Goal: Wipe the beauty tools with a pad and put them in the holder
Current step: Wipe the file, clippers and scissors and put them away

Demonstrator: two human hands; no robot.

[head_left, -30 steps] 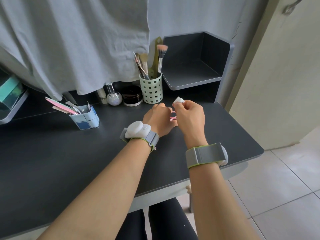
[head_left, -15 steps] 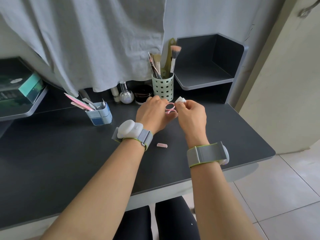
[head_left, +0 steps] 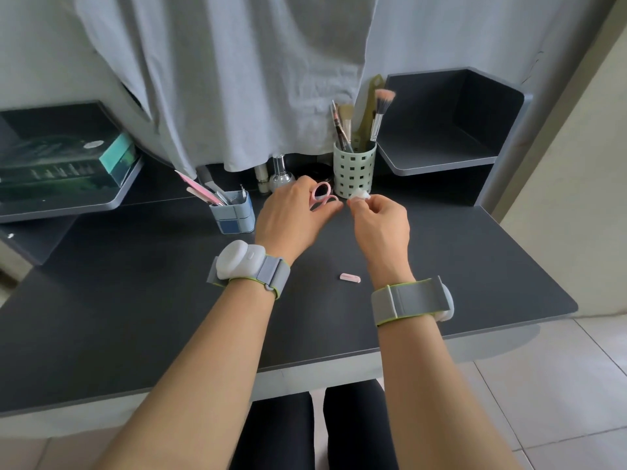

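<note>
My left hand holds small pink-handled scissors; only the two ring handles show above my fingers, the blades are hidden. My right hand pinches a white pad just to the right of the scissors, a small gap between them. A pale green perforated holder with brushes stands right behind both hands. A blue square holder with a pink file and metal tools stands to the left. A small pink cap lies on the dark desk between my wrists.
Small bottles stand behind my left hand under a hanging grey cloth. A corner shelf rises at the back right, a shelf with a teal box at the left. The desk's front edge is close to my knees.
My hands have drawn slightly apart, so the pad no longer touches the scissors. My view has shifted left and down, and the pink cap on the desk has come into sight.
</note>
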